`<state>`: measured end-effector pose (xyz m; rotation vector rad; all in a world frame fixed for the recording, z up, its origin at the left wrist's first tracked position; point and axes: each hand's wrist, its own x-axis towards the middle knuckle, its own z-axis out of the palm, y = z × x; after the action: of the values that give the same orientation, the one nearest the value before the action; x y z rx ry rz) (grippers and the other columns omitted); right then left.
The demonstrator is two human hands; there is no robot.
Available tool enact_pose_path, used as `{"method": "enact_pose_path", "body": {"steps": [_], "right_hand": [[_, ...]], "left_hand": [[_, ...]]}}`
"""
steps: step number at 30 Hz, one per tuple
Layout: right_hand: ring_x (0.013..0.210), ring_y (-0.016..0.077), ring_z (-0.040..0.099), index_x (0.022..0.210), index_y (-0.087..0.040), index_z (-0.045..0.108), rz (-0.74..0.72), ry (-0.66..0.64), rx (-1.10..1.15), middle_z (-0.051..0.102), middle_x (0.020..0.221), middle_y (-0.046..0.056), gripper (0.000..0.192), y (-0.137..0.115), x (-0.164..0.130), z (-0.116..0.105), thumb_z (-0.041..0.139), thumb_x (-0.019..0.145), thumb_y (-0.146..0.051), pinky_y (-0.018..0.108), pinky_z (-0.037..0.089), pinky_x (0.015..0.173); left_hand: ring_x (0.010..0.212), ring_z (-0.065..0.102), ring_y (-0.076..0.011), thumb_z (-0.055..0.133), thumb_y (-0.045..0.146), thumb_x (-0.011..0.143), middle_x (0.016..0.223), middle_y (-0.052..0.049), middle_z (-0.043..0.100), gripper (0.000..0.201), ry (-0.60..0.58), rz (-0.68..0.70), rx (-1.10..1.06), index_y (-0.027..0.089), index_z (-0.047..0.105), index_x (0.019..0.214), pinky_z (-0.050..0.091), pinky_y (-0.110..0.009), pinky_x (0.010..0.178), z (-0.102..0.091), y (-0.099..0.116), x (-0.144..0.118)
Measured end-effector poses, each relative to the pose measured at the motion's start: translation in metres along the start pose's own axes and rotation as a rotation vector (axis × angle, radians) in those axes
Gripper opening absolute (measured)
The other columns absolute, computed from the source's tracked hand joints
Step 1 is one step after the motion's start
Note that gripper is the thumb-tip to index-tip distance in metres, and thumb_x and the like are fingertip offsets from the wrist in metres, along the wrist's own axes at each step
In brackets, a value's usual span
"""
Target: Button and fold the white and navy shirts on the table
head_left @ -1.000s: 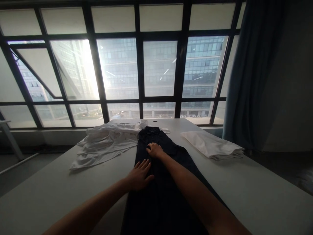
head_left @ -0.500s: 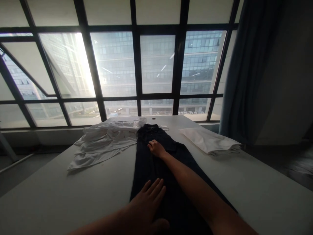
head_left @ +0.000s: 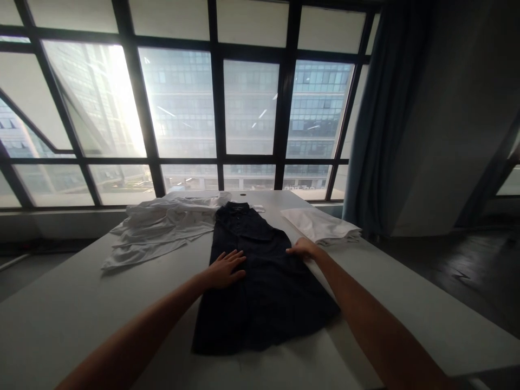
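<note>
A: What is filling most of the view?

B: A black-framed gridded window [head_left: 179, 103] is spanning the back, with daylight glaring through its panes on the left. A long white table [head_left: 81, 303] is stretching up to it, and a blue-grey curtain [head_left: 382, 124] is hanging at the right end of the panes.

A: Where is the dark collared shirt [head_left: 264, 303] lying?

B: It is lying lengthwise along the middle of the table, the top pointing toward the window and the hem spreading wider on the person's side.

A: What is flanking it?

B: A rumpled heap of white clothing [head_left: 162, 227] is sprawling along its left, reaching its upper side. On the right, a folded white cloth [head_left: 320, 225] is resting near it.

A: And the hands?

B: The left hand [head_left: 225, 271] is pressing palm down on the shirt's left part, fingers extending, thumb standing well away. The right hand [head_left: 305, 249] is bending at the shirt's right edge, thumb pointing inward.

A: Is it pinching the fabric?

B: I cannot tell; its fingers are mostly hiding from view.

A: Anything smaller?

B: A dark grommet [head_left: 242, 194] is sitting in the tabletop's far end.
</note>
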<state>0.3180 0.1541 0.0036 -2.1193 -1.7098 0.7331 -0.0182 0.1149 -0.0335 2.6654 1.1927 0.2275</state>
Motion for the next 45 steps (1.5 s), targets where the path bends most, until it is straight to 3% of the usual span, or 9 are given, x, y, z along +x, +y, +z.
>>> {"method": "enact_pose_path", "body": {"steps": [6,10,15,21,26,33,36,38,45], "right_hand": [[0.080,0.0199,0.068,0.092,-0.011,0.066,0.051,-0.253,0.334,0.070,0.092,0.010,0.015,-0.010,-0.021,-0.015,0.069,0.081,-0.021,0.026,0.055,0.063],[0.087,0.0193,0.068,0.114,-0.010,0.063,-0.116,-0.188,0.456,0.070,0.104,0.012,0.033,-0.032,-0.040,-0.013,0.063,0.081,-0.014,0.021,0.054,0.066],[0.092,0.0238,0.068,0.141,-0.008,0.048,-0.309,-0.101,0.300,0.066,0.120,0.016,0.064,-0.074,-0.068,0.027,0.063,0.080,-0.019,0.027,0.055,0.072],[0.118,0.0286,0.059,0.129,-0.010,0.061,-0.560,0.074,0.021,0.064,0.126,0.016,0.053,-0.096,-0.082,0.081,0.063,0.077,-0.014,0.033,0.046,0.100],[0.117,0.0260,0.060,0.129,-0.007,0.061,-0.634,0.100,0.097,0.064,0.126,0.016,0.049,-0.098,-0.081,0.092,0.063,0.081,-0.016,0.031,0.046,0.101],[0.063,0.0161,0.068,0.111,-0.014,0.070,-0.571,-0.287,0.015,0.073,0.088,0.007,0.036,-0.095,-0.093,0.078,0.052,0.094,-0.040,0.023,0.051,0.060],[0.087,0.0213,0.069,0.104,-0.021,0.075,-0.647,-0.154,-0.181,0.073,0.095,0.006,0.032,-0.088,-0.095,0.069,0.058,0.089,-0.045,0.026,0.052,0.077],[0.111,0.0276,0.061,0.114,-0.024,0.073,-0.682,-0.075,-0.309,0.068,0.114,0.009,0.041,-0.082,-0.094,0.065,0.067,0.082,-0.050,0.034,0.047,0.095],[0.140,0.0368,0.033,0.144,-0.024,0.050,-0.554,-0.257,-0.420,0.035,0.154,0.013,0.099,-0.057,-0.081,0.044,0.085,0.057,-0.055,0.046,0.027,0.116]], "left_hand": [[0.149,0.017,-0.0258,0.031,0.063,0.097,0.161,-0.006,0.023,0.064,0.027,-0.010,0.012,0.028,0.035,0.151,0.010,-0.050,0.120,0.011,0.001,-0.005],[0.148,0.023,-0.0262,0.033,0.057,0.099,0.158,-0.005,0.031,0.057,0.066,-0.031,-0.041,0.027,0.043,0.147,0.013,-0.051,0.120,0.011,0.000,-0.003],[0.136,0.044,-0.0230,0.029,0.044,0.101,0.143,-0.009,0.054,0.051,0.297,-0.022,-0.187,0.018,0.056,0.136,0.030,-0.041,0.115,0.016,-0.003,0.000],[0.114,0.060,-0.0260,0.041,0.042,0.097,0.121,-0.010,0.067,0.045,0.467,-0.098,-0.235,0.019,0.058,0.132,0.044,-0.040,0.100,0.009,0.012,-0.004],[0.078,0.068,-0.0218,0.044,0.044,0.096,0.084,-0.003,0.072,0.048,0.391,-0.109,-0.336,0.020,0.051,0.137,0.049,-0.031,0.074,0.001,0.032,-0.008],[0.099,0.066,-0.0216,0.035,0.042,0.099,0.110,-0.004,0.073,0.042,0.344,-0.069,-0.273,0.024,0.067,0.120,0.046,-0.033,0.091,-0.007,0.036,-0.012],[0.105,0.062,-0.0252,0.040,0.046,0.098,0.109,-0.005,0.072,0.041,0.272,-0.059,-0.136,0.025,0.072,0.112,0.043,-0.039,0.096,-0.011,0.043,-0.015],[0.105,0.061,-0.0272,0.047,0.049,0.094,0.107,-0.006,0.071,0.039,0.248,-0.068,-0.074,0.024,0.072,0.110,0.043,-0.042,0.096,-0.011,0.049,-0.018],[0.110,0.057,-0.0290,0.068,0.042,0.081,0.113,-0.007,0.064,0.035,0.103,-0.038,-0.038,0.025,0.070,0.110,0.041,-0.045,0.099,-0.012,0.063,-0.028]]}}
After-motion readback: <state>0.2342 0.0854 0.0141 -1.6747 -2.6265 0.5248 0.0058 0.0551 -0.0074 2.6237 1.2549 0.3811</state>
